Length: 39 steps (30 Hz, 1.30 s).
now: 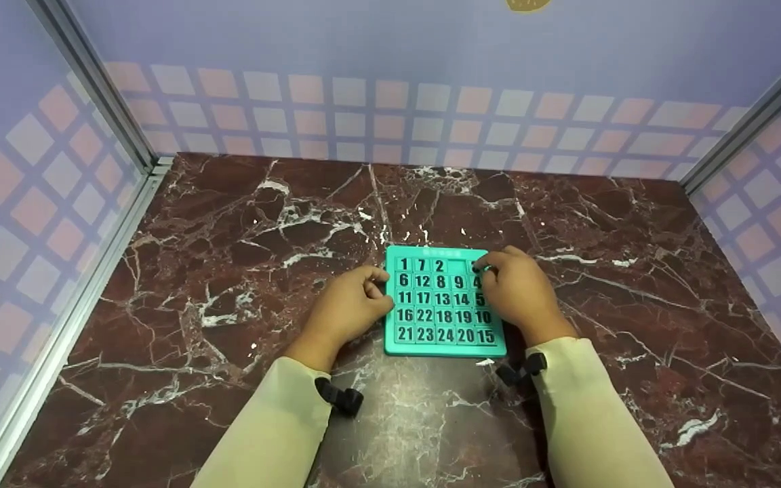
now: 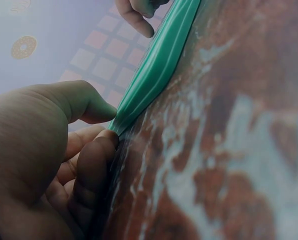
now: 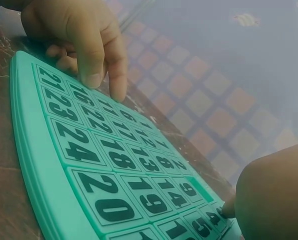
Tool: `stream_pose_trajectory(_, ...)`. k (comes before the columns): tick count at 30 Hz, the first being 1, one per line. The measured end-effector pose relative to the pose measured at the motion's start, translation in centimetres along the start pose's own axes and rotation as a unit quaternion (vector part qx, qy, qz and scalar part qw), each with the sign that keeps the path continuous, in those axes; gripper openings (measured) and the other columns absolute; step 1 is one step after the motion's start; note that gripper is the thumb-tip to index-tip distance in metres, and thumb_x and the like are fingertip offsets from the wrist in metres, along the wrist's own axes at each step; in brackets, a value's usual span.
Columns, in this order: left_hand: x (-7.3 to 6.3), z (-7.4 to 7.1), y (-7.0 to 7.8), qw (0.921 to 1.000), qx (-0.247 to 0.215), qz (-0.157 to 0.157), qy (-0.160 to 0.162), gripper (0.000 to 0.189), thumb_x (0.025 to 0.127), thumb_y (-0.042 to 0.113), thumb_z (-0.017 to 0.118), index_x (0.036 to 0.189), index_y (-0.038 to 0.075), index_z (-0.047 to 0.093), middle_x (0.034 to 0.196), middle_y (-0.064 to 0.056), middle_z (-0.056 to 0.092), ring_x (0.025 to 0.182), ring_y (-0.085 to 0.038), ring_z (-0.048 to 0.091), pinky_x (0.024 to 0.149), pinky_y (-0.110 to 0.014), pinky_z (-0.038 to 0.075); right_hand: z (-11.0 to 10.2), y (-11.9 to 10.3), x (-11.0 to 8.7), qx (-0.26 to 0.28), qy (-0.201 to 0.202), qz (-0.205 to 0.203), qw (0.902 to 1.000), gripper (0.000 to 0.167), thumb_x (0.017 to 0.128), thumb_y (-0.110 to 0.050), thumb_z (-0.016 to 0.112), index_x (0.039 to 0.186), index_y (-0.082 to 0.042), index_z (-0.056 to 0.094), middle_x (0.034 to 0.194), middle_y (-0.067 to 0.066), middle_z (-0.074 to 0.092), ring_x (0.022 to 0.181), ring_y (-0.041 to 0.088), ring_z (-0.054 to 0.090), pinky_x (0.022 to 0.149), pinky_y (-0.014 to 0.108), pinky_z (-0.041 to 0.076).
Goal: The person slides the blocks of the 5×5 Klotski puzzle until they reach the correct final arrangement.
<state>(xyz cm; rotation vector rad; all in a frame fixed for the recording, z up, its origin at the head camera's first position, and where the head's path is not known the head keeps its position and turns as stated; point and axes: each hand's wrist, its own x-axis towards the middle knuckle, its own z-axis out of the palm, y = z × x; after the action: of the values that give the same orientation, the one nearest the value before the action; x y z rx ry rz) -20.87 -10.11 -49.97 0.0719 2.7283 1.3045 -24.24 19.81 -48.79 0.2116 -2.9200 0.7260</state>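
A teal number sliding puzzle point(image 1: 445, 348) lies flat on the table, its tiles in black numerals. The top row reads 1, 7, 2, then an empty slot point(image 1: 457, 265); a finger mostly hides the corner tile beyond it. My left hand point(image 1: 348, 310) pinches the puzzle's left edge between thumb and fingers, as the left wrist view shows. Over the upper right corner, my right hand point(image 1: 521, 291) touches that corner tile with a fingertip point(image 3: 229, 207), beside the 4. Part of the right column is covered by this hand in the head view.
The puzzle rests on a dark red marbled tabletop point(image 1: 228, 224) with white veins. Lilac panels with pink and white squares point(image 1: 390, 122) stand behind and on both sides, joined by metal corner posts point(image 1: 102, 81). Black straps point(image 1: 339, 396) circle both wrists over pale sleeves.
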Motion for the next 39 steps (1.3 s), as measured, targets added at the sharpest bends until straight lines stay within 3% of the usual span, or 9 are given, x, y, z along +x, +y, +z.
stream_pose_trajectory(20, -0.1, 0.0, 0.2, 1.0, -0.002, -0.004, 0.0, 0.044, 0.092, 0.027, 0.077, 0.136, 0.021, 0.075, 0.088, 0.01, 0.072, 0.073, -0.011, 0.062, 0.076, -0.034, 0.052, 0.6, -0.5, 0.0, 0.0, -0.028, -0.052, 0.9982, 0.043, 0.101, -0.007, 0.054, 0.13, -0.014, 0.085, 0.103, 0.01, 0.066, 0.08, 0.027, 0.056, 0.077, 0.046, 0.052)
stream_pose_trajectory(39, -0.3, -0.2, 0.4, 0.9999, -0.013, -0.001, -0.002, 0.044, 0.092, 0.025, 0.076, 0.136, 0.02, 0.075, 0.085, 0.01, 0.069, 0.071, -0.011, 0.058, 0.077, -0.034, 0.05, 0.3, -1.0, -0.2, -0.001, -0.053, -0.061, 0.9967, 0.045, 0.101, -0.009, 0.055, 0.135, -0.017, 0.084, 0.105, 0.009, 0.065, 0.083, 0.027, 0.056, 0.079, 0.047, 0.053)
